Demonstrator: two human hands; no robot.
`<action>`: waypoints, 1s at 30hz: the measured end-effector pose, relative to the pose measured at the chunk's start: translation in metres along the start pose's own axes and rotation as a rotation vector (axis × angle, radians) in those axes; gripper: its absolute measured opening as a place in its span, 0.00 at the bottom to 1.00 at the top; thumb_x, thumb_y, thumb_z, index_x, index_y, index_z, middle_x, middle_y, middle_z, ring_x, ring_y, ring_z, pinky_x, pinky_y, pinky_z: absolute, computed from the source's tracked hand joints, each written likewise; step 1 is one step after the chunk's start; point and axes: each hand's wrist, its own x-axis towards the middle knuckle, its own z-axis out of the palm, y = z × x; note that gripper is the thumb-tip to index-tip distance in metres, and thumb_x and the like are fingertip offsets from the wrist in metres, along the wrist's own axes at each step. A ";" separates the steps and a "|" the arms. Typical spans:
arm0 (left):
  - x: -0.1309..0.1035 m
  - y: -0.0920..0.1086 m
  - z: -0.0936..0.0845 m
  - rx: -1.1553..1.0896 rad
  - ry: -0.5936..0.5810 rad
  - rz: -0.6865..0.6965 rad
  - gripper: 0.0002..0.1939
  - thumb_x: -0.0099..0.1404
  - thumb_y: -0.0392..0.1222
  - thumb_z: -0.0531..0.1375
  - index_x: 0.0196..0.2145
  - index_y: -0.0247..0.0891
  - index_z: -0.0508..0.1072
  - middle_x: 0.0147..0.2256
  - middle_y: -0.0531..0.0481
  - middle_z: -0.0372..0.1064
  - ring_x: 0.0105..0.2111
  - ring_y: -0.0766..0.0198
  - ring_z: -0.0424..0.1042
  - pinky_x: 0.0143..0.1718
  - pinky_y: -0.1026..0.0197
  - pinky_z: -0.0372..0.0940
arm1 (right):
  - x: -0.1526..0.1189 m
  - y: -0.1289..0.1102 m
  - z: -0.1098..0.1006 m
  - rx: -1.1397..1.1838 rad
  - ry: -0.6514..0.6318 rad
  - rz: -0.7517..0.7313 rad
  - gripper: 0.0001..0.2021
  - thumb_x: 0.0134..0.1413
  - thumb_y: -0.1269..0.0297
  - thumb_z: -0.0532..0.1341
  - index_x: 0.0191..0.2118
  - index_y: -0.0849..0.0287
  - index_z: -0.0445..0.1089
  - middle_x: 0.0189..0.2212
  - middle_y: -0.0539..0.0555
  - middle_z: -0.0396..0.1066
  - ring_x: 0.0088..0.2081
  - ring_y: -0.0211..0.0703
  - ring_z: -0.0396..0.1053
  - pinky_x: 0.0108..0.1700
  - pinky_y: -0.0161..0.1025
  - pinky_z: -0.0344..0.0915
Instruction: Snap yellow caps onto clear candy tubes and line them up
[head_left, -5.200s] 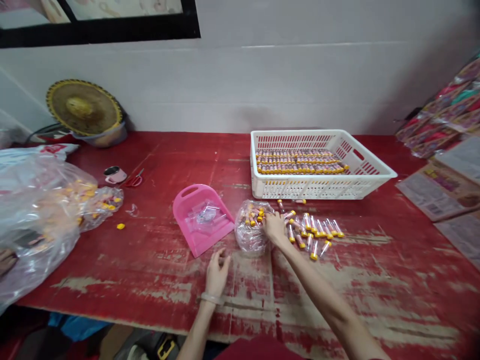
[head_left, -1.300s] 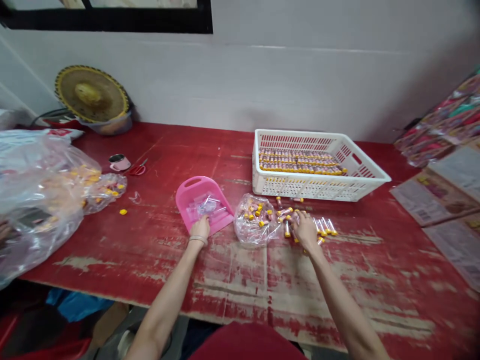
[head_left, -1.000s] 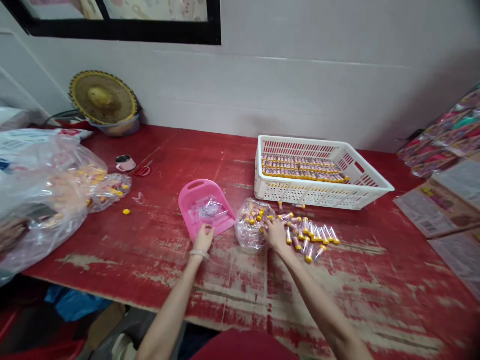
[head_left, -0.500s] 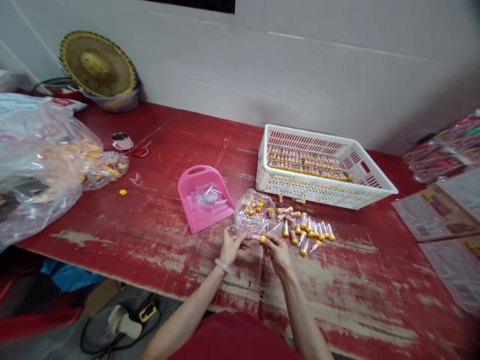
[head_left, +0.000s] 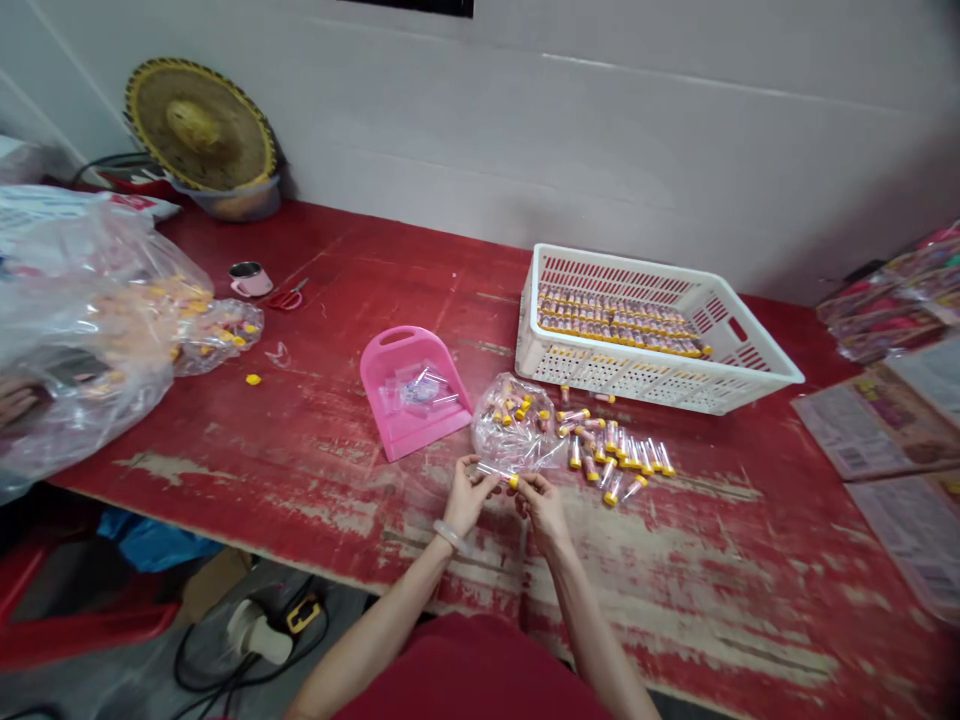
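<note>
A clear plastic tube with a yellow cap (head_left: 496,474) lies sideways between my hands, just above the table. My left hand (head_left: 466,500) is closed on its clear body. At the other end, the thumb and fingertips of my right hand (head_left: 546,508) pinch the yellow cap. Just beyond my fingers sits an open clear plastic bag (head_left: 517,432) with clear tubes and yellow-capped pieces inside. Several capped tubes (head_left: 611,455) lie loose right of the bag, some standing and some on their sides. A pink dustpan-shaped scoop (head_left: 382,400) holding clear plastic pieces rests left of the bag.
A white crate (head_left: 660,370) with rows of capped tubes stands behind. At left are a large plastic bag (head_left: 112,400), another person's hand (head_left: 16,398), a mug (head_left: 252,281), scissors (head_left: 288,298) and a loose yellow cap (head_left: 253,379). Printed packages (head_left: 862,420) sit at right.
The capped tube has shifted slightly left, and more of its clear body shows by my left hand. My right hand has moved left with the cap. Another person's hand shows more at far left.
</note>
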 end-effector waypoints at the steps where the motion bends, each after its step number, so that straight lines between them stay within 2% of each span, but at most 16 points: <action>1: 0.000 0.000 0.000 0.000 -0.009 -0.003 0.31 0.51 0.50 0.68 0.45 0.38 0.56 0.29 0.53 0.73 0.25 0.66 0.74 0.28 0.65 0.63 | 0.000 0.001 0.000 -0.007 -0.005 0.011 0.19 0.35 0.51 0.72 0.26 0.60 0.68 0.18 0.49 0.69 0.16 0.30 0.53 0.19 0.31 0.46; 6: 0.001 -0.003 -0.003 -0.017 -0.081 -0.028 0.33 0.50 0.49 0.69 0.46 0.39 0.55 0.31 0.52 0.73 0.29 0.63 0.75 0.33 0.61 0.68 | 0.000 0.010 -0.003 -0.089 -0.016 0.040 0.22 0.34 0.47 0.70 0.20 0.60 0.65 0.15 0.48 0.66 0.16 0.30 0.51 0.20 0.31 0.45; 9: 0.000 -0.002 -0.006 0.041 -0.084 0.010 0.31 0.53 0.48 0.67 0.48 0.40 0.55 0.33 0.51 0.72 0.32 0.62 0.75 0.36 0.59 0.69 | 0.000 0.015 -0.007 -0.126 0.002 0.031 0.21 0.31 0.47 0.71 0.21 0.60 0.67 0.14 0.47 0.65 0.16 0.31 0.53 0.20 0.31 0.46; 11: -0.002 0.001 -0.009 0.191 -0.062 0.123 0.26 0.58 0.46 0.64 0.49 0.40 0.57 0.36 0.49 0.72 0.35 0.61 0.75 0.40 0.58 0.68 | 0.000 0.016 -0.011 -0.134 0.015 0.022 0.21 0.30 0.48 0.72 0.24 0.61 0.69 0.15 0.47 0.65 0.17 0.31 0.54 0.21 0.31 0.47; 13: -0.005 0.003 -0.012 0.441 -0.039 0.296 0.22 0.62 0.45 0.60 0.52 0.42 0.59 0.40 0.47 0.71 0.40 0.60 0.74 0.44 0.56 0.67 | 0.000 0.017 -0.016 -0.130 0.033 0.007 0.22 0.30 0.47 0.71 0.26 0.60 0.70 0.16 0.46 0.66 0.17 0.32 0.54 0.20 0.31 0.47; 15: -0.008 0.002 -0.016 0.706 -0.030 0.464 0.21 0.65 0.43 0.57 0.54 0.42 0.61 0.43 0.45 0.71 0.45 0.57 0.72 0.49 0.53 0.64 | 0.000 0.018 -0.021 -0.122 0.044 -0.002 0.22 0.31 0.46 0.71 0.27 0.59 0.69 0.16 0.47 0.66 0.17 0.33 0.54 0.20 0.31 0.47; 17: -0.010 -0.003 -0.018 0.927 -0.047 0.564 0.22 0.65 0.40 0.57 0.56 0.41 0.61 0.45 0.43 0.70 0.47 0.55 0.69 0.52 0.51 0.62 | -0.001 0.019 -0.025 -0.122 0.052 -0.013 0.22 0.31 0.46 0.71 0.27 0.59 0.69 0.17 0.47 0.66 0.17 0.34 0.56 0.20 0.32 0.48; 20: -0.011 -0.014 -0.019 1.169 -0.084 0.566 0.24 0.65 0.37 0.56 0.58 0.38 0.60 0.45 0.41 0.69 0.45 0.53 0.68 0.49 0.49 0.63 | -0.003 0.019 -0.026 -0.151 0.061 -0.057 0.21 0.33 0.47 0.71 0.28 0.59 0.70 0.18 0.48 0.67 0.19 0.35 0.58 0.21 0.32 0.51; 23: -0.012 -0.019 -0.016 1.275 -0.095 0.582 0.24 0.65 0.37 0.55 0.58 0.36 0.60 0.46 0.41 0.69 0.46 0.52 0.66 0.48 0.49 0.62 | -0.005 0.017 -0.024 -0.199 0.061 -0.118 0.19 0.37 0.47 0.69 0.29 0.59 0.71 0.19 0.48 0.67 0.22 0.37 0.61 0.23 0.33 0.55; 27: -0.011 -0.021 -0.014 1.330 -0.141 0.574 0.13 0.64 0.36 0.56 0.47 0.36 0.68 0.43 0.43 0.70 0.44 0.52 0.65 0.46 0.51 0.60 | -0.006 0.012 -0.018 -0.244 0.041 -0.152 0.18 0.40 0.49 0.68 0.30 0.60 0.71 0.21 0.49 0.68 0.25 0.39 0.63 0.28 0.34 0.60; 30: -0.007 -0.023 -0.014 1.348 -0.135 0.557 0.09 0.64 0.36 0.57 0.42 0.36 0.69 0.42 0.44 0.70 0.44 0.52 0.64 0.46 0.51 0.60 | -0.007 0.009 -0.014 -0.238 0.019 -0.172 0.17 0.42 0.50 0.67 0.30 0.60 0.71 0.22 0.50 0.69 0.26 0.39 0.65 0.30 0.36 0.63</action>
